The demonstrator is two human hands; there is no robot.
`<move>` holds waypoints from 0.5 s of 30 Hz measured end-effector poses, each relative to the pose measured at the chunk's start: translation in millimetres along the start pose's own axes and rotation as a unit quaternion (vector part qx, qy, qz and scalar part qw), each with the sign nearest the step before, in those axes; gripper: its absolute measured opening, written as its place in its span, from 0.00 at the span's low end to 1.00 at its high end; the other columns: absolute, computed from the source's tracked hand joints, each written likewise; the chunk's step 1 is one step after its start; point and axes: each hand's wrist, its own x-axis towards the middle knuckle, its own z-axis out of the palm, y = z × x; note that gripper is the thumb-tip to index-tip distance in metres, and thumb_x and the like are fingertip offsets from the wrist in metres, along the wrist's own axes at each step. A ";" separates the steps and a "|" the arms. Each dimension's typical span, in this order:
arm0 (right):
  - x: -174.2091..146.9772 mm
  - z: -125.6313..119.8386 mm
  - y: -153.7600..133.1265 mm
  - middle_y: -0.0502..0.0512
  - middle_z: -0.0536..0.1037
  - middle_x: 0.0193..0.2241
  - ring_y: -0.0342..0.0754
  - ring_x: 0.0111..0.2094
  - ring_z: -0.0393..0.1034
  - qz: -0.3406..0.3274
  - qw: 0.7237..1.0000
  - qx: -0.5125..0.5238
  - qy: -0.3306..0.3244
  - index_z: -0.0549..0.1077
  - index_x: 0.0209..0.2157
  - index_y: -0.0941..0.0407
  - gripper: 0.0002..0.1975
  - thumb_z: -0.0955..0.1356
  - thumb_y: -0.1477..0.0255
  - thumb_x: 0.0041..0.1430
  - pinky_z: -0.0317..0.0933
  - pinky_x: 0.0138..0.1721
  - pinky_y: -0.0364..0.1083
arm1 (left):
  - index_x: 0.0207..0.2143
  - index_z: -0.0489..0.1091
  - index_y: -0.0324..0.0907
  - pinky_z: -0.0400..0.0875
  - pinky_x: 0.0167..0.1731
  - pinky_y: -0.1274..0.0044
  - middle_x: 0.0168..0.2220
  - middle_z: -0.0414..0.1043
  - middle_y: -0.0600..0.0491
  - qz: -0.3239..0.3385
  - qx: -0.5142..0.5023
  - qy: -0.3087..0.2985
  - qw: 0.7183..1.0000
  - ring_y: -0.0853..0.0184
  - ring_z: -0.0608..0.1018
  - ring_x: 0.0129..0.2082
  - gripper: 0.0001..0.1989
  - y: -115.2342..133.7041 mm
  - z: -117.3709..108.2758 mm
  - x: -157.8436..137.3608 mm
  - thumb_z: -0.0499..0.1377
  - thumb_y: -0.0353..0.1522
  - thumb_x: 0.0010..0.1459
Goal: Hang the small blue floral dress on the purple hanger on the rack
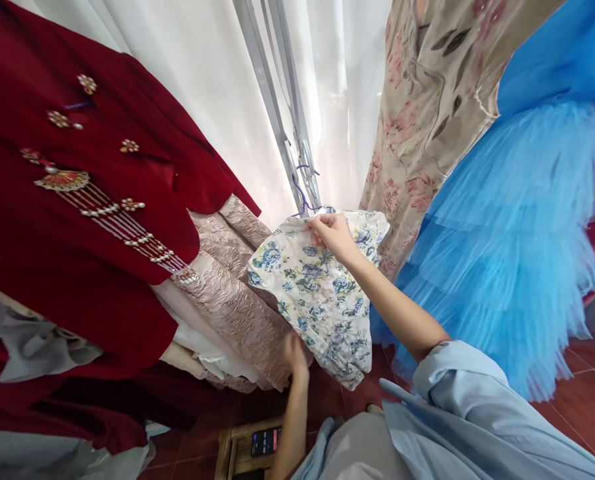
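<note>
A small white garment (322,293) with blue flowers hangs from a purple hanger (302,200), whose hook end is at a grey metal rail. At the garment's neckline, the thumb and fingers of my right hand (330,233) pinch the cloth. My left hand (295,353) is lower, beside the garment's left edge and in front of a pink brocade skirt (242,313). Motion smears its fingers, so I cannot tell whether it touches the cloth.
A dark red jacket (142,133) with beaded ornaments hangs at left. On the right are a beige floral dress (402,133) and a blue tulle dress (502,253). The metal rail (272,73) runs before white curtains (192,80). A phone (266,441) lies on a wooden stool (237,443) below.
</note>
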 end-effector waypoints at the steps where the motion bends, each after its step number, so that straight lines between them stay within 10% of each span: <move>1: -4.7 -1.8 3.9 0.45 0.69 0.13 0.37 0.12 0.53 0.001 1.000 -0.010 -0.004 0.72 0.26 0.59 0.13 0.67 0.65 0.59 0.46 0.16 0.39 | 0.49 0.68 0.42 0.71 0.50 0.59 0.48 0.69 0.42 0.008 -0.013 0.083 0.996 0.55 0.74 0.51 0.24 9.7 -9.4 16.4 0.38 0.44 0.73; 4: -13.4 -4.5 13.3 0.45 0.69 0.13 0.39 0.14 0.58 -0.022 0.999 -0.041 -0.006 0.71 0.27 0.58 0.12 0.67 0.65 0.60 0.51 0.19 0.39 | 0.49 0.67 0.43 0.68 0.56 0.62 0.48 0.70 0.43 0.175 -0.082 0.283 0.940 0.56 0.73 0.53 0.19 78.6 -40.5 73.6 0.47 0.46 0.69; 7: -17.2 -4.5 16.5 0.47 0.70 0.15 0.41 0.18 0.64 -0.052 0.995 -0.085 -0.011 0.70 0.26 0.57 0.13 0.67 0.64 0.61 0.55 0.23 0.40 | 0.48 0.72 0.44 0.67 0.58 0.67 0.49 0.73 0.45 0.406 0.001 0.081 0.910 0.59 0.74 0.54 0.16 181.8 -57.2 121.5 0.50 0.41 0.69; 10: -17.9 -7.2 14.5 0.47 0.69 0.16 0.40 0.19 0.63 -0.075 0.986 -0.145 -0.005 0.67 0.23 0.57 0.16 0.66 0.65 0.63 0.53 0.24 0.40 | 0.43 0.75 0.41 0.71 0.50 0.69 0.42 0.77 0.47 0.436 0.131 -0.118 0.883 0.59 0.77 0.46 0.13 261.0 -52.6 147.2 0.54 0.38 0.66; 15: -8.7 -11.1 22.2 0.46 0.67 0.15 0.40 0.20 0.59 -0.075 0.982 -0.172 0.039 0.66 0.22 0.56 0.18 0.66 0.62 0.62 0.51 0.24 0.40 | 0.32 0.74 0.38 0.70 0.38 0.73 0.30 0.75 0.51 0.423 0.199 -0.226 0.855 0.63 0.76 0.33 0.12 288.8 -33.6 159.8 0.53 0.32 0.64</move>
